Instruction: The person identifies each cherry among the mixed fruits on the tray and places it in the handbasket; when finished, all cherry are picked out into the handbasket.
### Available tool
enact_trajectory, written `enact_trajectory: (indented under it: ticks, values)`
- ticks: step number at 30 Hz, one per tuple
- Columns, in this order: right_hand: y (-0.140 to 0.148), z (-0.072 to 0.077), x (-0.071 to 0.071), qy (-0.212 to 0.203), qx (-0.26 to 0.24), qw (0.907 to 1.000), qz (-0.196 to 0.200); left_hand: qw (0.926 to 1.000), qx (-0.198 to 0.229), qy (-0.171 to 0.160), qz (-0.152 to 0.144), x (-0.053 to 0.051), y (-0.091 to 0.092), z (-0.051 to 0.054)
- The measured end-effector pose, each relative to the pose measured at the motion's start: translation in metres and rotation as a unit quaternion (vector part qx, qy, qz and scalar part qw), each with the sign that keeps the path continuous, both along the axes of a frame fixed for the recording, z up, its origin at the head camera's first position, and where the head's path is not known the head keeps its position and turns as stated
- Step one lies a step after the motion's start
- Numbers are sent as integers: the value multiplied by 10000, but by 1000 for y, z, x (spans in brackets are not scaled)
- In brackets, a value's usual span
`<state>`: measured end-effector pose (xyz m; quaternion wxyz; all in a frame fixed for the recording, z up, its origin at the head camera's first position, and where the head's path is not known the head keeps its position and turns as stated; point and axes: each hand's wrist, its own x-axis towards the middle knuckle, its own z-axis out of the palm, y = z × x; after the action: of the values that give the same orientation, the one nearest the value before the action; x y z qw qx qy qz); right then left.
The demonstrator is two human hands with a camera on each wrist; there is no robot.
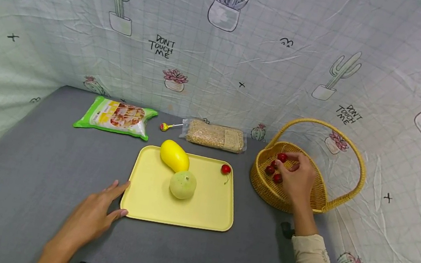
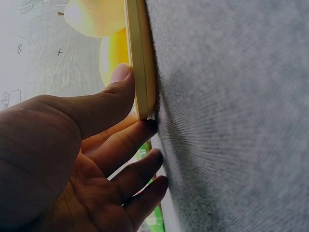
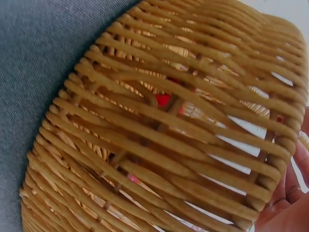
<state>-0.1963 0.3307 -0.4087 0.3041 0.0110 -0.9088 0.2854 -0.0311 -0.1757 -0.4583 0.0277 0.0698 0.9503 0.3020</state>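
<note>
In the head view, my right hand [image 1: 301, 180] reaches into a yellow wicker basket [image 1: 266, 193] and pinches a red cherry [image 1: 282, 157] between thumb and index finger. Several cherries [image 1: 270, 170] lie below it in the basket. My left hand [image 1: 92, 211] touches the left front corner of a pale yellow tray [image 1: 151, 208], its fingers loosely extended. The left wrist view shows the thumb [image 2: 120, 79] against the tray's side. A yellow mango [image 1: 174, 156], a pale green round fruit [image 1: 182, 185] and a single stemmed cherry [image 1: 225, 169] rest on the tray. Basket weave mostly hides the right fingers in the right wrist view.
Behind the tray lie a green-and-white snack bag [image 1: 117, 117], a lollipop [image 1: 165, 127] and a clear bag of grains [image 1: 215, 135]. The basket's tall handle [image 1: 362, 171] leans right, near the patterned cloth backdrop [image 1: 218, 74]. The table [image 1: 40, 161] is grey.
</note>
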Motion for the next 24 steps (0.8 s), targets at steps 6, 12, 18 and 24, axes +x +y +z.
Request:
enact_trajectory:
  ticks: [6,12,18,24]
  values:
    - [6,2,-6,-174,44,9998,-125,10000,-6,32,3,0,0,0]
    - [13,3,-12,-588,84,9978,-284,10000,-3,36,20,0,0,1]
    - [21,7,-18,-1224,-104,9914,-460,10000,32,90,11,0,0,1]
    - [27,10,-20,-1580,-416,9851,-529,10000,20,52,12,0,0,0]
